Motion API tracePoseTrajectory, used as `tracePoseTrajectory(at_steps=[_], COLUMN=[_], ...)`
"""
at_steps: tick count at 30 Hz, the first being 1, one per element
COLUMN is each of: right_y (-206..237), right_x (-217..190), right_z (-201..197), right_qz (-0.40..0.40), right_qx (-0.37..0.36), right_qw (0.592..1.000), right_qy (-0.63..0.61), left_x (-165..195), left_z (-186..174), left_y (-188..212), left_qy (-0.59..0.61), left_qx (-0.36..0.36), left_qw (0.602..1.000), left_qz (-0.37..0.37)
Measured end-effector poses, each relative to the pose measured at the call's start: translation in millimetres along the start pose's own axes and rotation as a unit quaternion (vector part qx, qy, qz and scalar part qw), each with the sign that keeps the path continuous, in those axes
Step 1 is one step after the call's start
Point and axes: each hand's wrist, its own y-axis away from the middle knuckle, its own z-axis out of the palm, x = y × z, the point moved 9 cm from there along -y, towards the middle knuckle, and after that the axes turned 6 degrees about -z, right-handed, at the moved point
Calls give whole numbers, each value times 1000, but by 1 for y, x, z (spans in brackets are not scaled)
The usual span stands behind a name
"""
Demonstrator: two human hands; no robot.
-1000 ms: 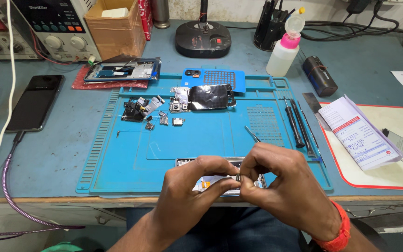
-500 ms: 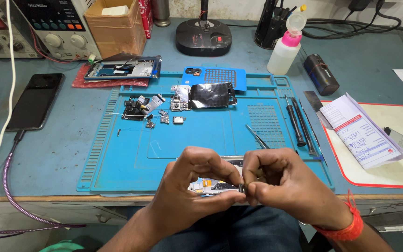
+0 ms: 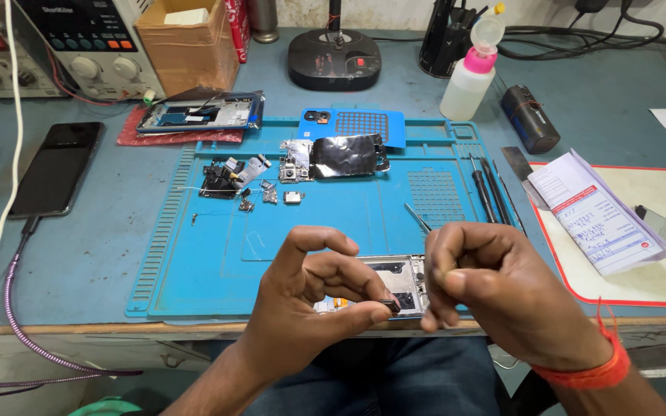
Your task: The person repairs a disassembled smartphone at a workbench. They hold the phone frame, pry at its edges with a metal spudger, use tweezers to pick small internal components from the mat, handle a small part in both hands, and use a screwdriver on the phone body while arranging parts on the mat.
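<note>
**Fingers close on tiny part above opened phone**

Hands meet at the lower centre of the frame, over a stripped phone frame [image 3: 383, 281] lying at the near edge of a blue repair mat [image 3: 194, 254]. The left hand [image 3: 310, 308] pinches a small dark part [image 3: 389, 305] between thumb and forefinger, holding it just above the frame, apparently to keep it close to its seat. The right hand [image 3: 495, 296] is curled, fingertips pressed together beside the part; whether they grip anything cannot be told. Loose components [image 3: 260, 189] and a foil-covered board [image 3: 344, 156] sit at upper centre, clear of the hands. Screwdrivers [image 3: 487, 189] lie right of them; a dark smartphone [image 3: 55, 168] charges at far left.
</note>
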Motion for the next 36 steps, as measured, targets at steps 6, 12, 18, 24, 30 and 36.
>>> tracePoseTrajectory(at_steps=[6,12,18,24,30,36], right_y=[-7,-3,23,50,66,25], right_x=[17,6,-33,-80,-64,-54], right_z=[6,-16,-73,-136,-154,-60], right_qz=[18,-67,-130,-134,-175,-82], right_qx=[34,53,117,-384,-352,-115], right_qw=[989,995,984,854,851,973], right_qy=[146,49,28,-323,-348,-186], left_x=[0,-4,12,35,51,77], left_z=[-10,-9,-1,12,24,33], left_y=[2,-1,-3,-1,2,12], left_qy=[-62,-21,-53,-145,-181,-292], left_qx=[11,10,11,3,-19,-33], left_qw=[998,1000,997,981,970,920], left_qz=[31,13,54,127,163,261])
